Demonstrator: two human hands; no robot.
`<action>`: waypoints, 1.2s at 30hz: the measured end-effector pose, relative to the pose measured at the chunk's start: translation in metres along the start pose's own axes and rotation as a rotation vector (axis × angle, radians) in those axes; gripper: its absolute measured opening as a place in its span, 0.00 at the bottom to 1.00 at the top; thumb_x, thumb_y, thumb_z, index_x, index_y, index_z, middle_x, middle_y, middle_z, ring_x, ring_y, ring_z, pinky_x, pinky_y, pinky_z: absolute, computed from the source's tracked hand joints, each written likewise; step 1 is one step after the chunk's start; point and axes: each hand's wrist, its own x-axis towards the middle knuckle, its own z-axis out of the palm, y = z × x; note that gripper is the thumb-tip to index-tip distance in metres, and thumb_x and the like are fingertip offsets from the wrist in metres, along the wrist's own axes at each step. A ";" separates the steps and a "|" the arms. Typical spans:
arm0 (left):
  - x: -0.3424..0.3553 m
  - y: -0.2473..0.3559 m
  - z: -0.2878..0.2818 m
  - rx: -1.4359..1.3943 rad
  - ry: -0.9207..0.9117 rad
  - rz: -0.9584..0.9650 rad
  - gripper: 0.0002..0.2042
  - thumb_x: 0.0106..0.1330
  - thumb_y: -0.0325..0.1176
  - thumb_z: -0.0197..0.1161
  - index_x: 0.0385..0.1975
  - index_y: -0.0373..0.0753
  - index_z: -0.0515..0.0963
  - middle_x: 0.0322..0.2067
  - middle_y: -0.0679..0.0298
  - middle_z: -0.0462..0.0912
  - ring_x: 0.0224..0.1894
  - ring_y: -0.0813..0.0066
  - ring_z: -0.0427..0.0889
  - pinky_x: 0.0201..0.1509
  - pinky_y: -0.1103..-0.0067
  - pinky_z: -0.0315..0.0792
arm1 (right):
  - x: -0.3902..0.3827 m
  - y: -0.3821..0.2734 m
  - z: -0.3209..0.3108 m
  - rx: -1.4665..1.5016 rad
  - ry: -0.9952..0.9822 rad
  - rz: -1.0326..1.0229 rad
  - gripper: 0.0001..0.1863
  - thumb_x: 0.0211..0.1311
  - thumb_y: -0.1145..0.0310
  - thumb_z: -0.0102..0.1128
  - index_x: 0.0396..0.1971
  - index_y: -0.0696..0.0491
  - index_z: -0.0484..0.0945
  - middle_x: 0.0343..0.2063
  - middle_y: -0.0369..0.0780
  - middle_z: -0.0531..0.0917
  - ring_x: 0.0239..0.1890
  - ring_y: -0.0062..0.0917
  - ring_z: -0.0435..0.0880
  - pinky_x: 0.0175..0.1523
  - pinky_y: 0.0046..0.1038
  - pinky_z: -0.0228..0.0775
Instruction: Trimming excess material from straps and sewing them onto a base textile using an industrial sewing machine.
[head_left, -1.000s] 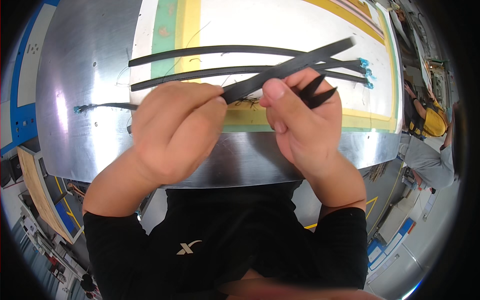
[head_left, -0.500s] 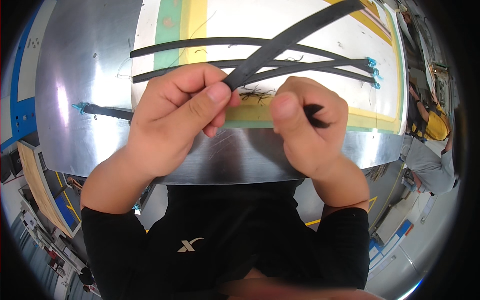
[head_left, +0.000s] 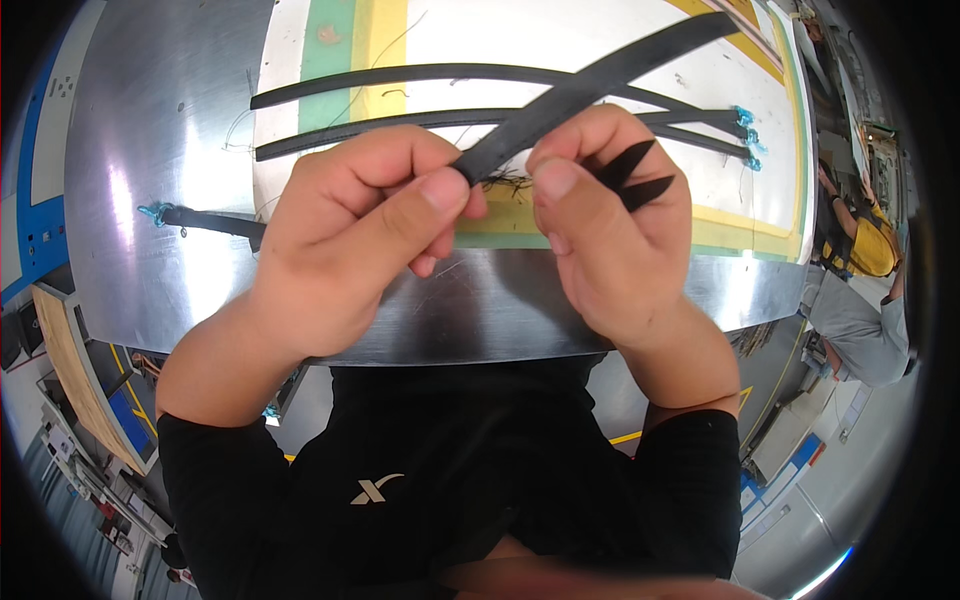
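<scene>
My left hand [head_left: 370, 210] pinches one end of a flat black strip [head_left: 590, 80] between thumb and fingers; the strip rises diagonally to the upper right. Just right of it, my right hand [head_left: 610, 240] is closed round a small black tool with two pointed blades [head_left: 640, 185], probably snips; its thumb tip is near the held strip's lower edge. Behind, more black strips [head_left: 400, 75] lie across a white board [head_left: 470, 40] with yellow and green tape borders, their right ends tipped with blue material [head_left: 745, 130]. Loose dark threads [head_left: 508, 183] lie between my hands.
The board rests on a metal worktop [head_left: 160, 120]. Another black strip [head_left: 210, 220] with a blue tip lies at the left. A wooden-edged frame [head_left: 70, 360] stands lower left. At the far right are a person in yellow [head_left: 865, 240] and another in grey [head_left: 850, 320].
My left hand has turned, bringing its thumb on top, and the held strip's free end has risen. My right hand has shifted, its blades hidden partly half a second ago and showing again now.
</scene>
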 end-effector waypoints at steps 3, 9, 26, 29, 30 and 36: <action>0.000 -0.001 -0.001 -0.026 0.005 -0.008 0.12 0.76 0.36 0.55 0.38 0.31 0.75 0.24 0.66 0.73 0.24 0.82 0.68 0.30 0.84 0.64 | 0.002 0.004 -0.003 0.018 0.063 -0.047 0.06 0.69 0.73 0.62 0.35 0.59 0.77 0.29 0.32 0.81 0.28 0.08 0.72 0.34 0.13 0.63; -0.005 -0.002 0.001 0.242 0.075 0.083 0.09 0.75 0.32 0.58 0.38 0.31 0.76 0.26 0.66 0.78 0.25 0.81 0.73 0.32 0.83 0.68 | -0.004 -0.004 0.000 -0.247 -0.026 -0.095 0.05 0.62 0.77 0.66 0.28 0.58 0.79 0.23 0.29 0.79 0.22 0.06 0.67 0.26 0.13 0.58; -0.002 -0.016 -0.007 1.385 0.185 1.152 0.16 0.53 0.13 0.68 0.43 0.21 0.78 0.29 0.50 0.82 0.24 0.63 0.78 0.25 0.74 0.71 | -0.014 -0.006 0.005 -0.476 0.035 -0.070 0.06 0.65 0.79 0.63 0.40 0.63 0.80 0.33 0.35 0.84 0.33 0.12 0.76 0.39 0.15 0.67; -0.003 -0.015 -0.008 1.409 0.150 1.182 0.18 0.52 0.13 0.69 0.44 0.19 0.78 0.29 0.49 0.82 0.24 0.62 0.78 0.25 0.74 0.71 | -0.009 0.005 0.005 -0.448 0.100 -0.207 0.06 0.55 0.81 0.68 0.33 0.59 0.81 0.25 0.31 0.81 0.20 0.06 0.66 0.24 0.13 0.57; -0.002 -0.015 -0.008 1.415 0.142 1.183 0.18 0.52 0.13 0.69 0.44 0.19 0.78 0.30 0.48 0.81 0.25 0.62 0.78 0.25 0.73 0.71 | -0.009 0.005 0.005 -0.449 0.100 -0.207 0.06 0.55 0.81 0.68 0.33 0.59 0.81 0.25 0.31 0.81 0.20 0.06 0.66 0.24 0.13 0.57; -0.003 -0.013 -0.005 1.429 0.141 1.199 0.17 0.52 0.14 0.70 0.43 0.19 0.78 0.31 0.49 0.81 0.25 0.61 0.78 0.25 0.73 0.72 | -0.006 0.000 0.004 -0.416 0.052 -0.231 0.05 0.55 0.84 0.63 0.31 0.60 0.80 0.25 0.31 0.80 0.22 0.06 0.66 0.25 0.14 0.57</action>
